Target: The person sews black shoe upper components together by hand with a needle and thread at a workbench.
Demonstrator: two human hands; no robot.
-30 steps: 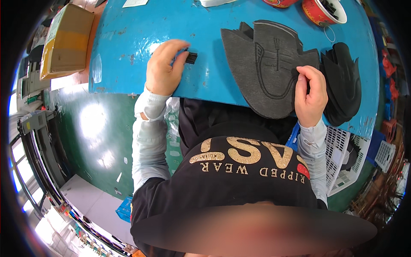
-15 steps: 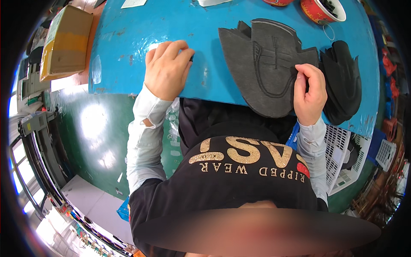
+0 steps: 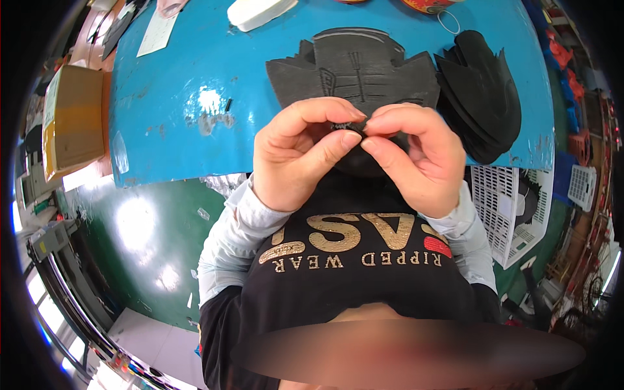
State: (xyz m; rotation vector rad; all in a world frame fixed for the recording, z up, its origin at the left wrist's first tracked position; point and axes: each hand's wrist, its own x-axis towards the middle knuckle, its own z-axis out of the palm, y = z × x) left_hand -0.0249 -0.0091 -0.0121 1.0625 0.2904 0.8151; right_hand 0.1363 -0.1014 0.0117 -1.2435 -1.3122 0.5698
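Observation:
In front of my chest both hands meet at the fingertips, over the table's near edge. My left hand (image 3: 292,153) pinches a small black piece (image 3: 344,126) between thumb and forefinger. The thumb and forefinger of my right hand (image 3: 422,156) pinch the other end of it; its exact shape is mostly covered by fingers. Just beyond lies a stack of dark grey shoe-upper pieces (image 3: 364,71) with stitched lines and a slit, its near part hidden behind my hands. To its right, a second stack of black curved pieces (image 3: 484,97) rests on the blue table (image 3: 175,143).
A tiny black strip (image 3: 229,104) lies left of my hands. Along the far side are a white object (image 3: 260,12), a paper sheet (image 3: 156,32) and a red tub (image 3: 432,5). A taped cardboard box (image 3: 75,123) stands left; a white plastic crate (image 3: 500,208) sits below at right.
My left hand has moved right with the small black piece. My right hand has left the grey stack and joined it. The view has shifted, and the stacks now appear further left.

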